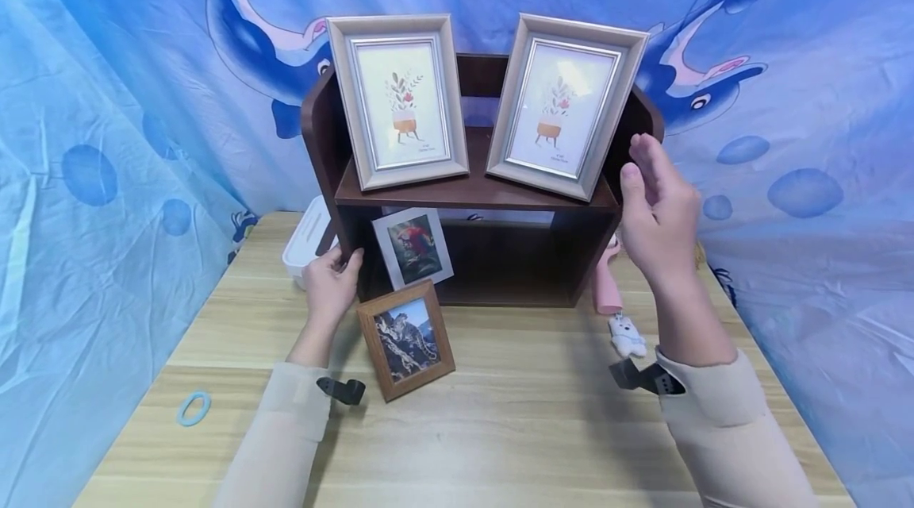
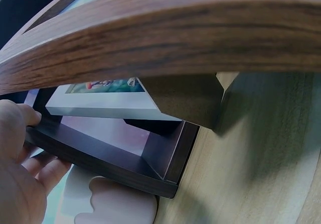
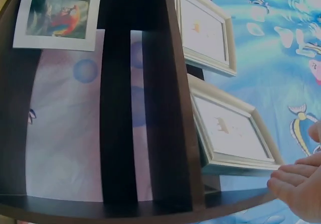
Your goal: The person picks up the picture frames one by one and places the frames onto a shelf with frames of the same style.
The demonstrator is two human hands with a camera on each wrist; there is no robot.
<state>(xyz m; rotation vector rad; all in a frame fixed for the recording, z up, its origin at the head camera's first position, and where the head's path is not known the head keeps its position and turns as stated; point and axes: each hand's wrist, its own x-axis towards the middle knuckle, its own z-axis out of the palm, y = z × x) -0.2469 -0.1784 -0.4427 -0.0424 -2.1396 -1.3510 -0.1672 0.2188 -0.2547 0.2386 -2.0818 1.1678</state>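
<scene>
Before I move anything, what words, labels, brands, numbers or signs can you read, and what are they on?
No text is clear enough to quote.
Left pale frame on the shelf: tiny print at the picture's lower right, too small to read.
Right pale frame: similar print, too small.
I can make out no other lettering.

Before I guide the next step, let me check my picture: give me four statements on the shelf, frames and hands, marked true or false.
1. The left hand grips the side of the dark shelf. True.
2. The right hand holds a frame. False: it is empty, beside the shelf.
3. Two pale frames stand on the upper level. True.
4. The parrot picture has a brown frame. False: its frame is white.
</scene>
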